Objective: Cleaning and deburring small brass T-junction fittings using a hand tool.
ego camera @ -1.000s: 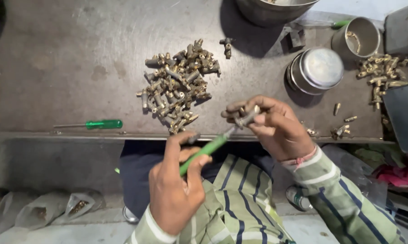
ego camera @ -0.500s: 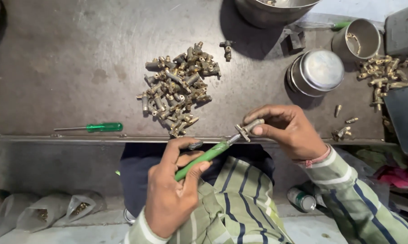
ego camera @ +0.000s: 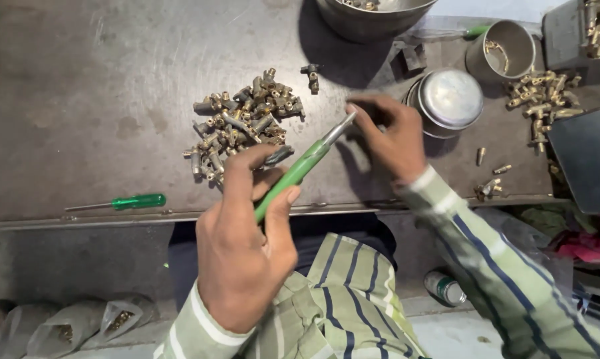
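Nearest me: my left hand (ego camera: 243, 256), grip pressed together around the green handle of a screwdriver (ego camera: 293, 174). Its long axis runs from my palm up and to the right; the metal tip ends just beside the fingertips of my right hand (ego camera: 390, 136).

Right hand: fingers curled over the desk (ego camera: 80, 80), past the screwdriver tip. I cannot tell whether this grip pinches a small part; the fingers hide whatever is there. It is the hand nearer the tip, on the tip's right.

Taking the screwdriver tip as landmark:
- Left of it, touching nothing of mine: a pile of small brass fittings (ego camera: 243, 126), loose on the desk. My left thumb and forefinger sit just below the pile's lower edge.
- Far left and lower, near the desk's front edge: a second, smaller screwdriver with a green handle (ego camera: 130, 201), lying flat, axis along the edge.
- Right of it: a round metal lid (ego camera: 450, 100), shiny, face up.
- Farther right: a second scatter of brass fittings (ego camera: 539, 96), and a few strays (ego camera: 489, 186) near the front edge.
- Beyond and right: a metal cup (ego camera: 503, 50); beyond and above: a big metal bowl (ego camera: 373, 16).

Below the desk, left: clear bags (ego camera: 114, 319) holding brass bits. No readable labels noted.
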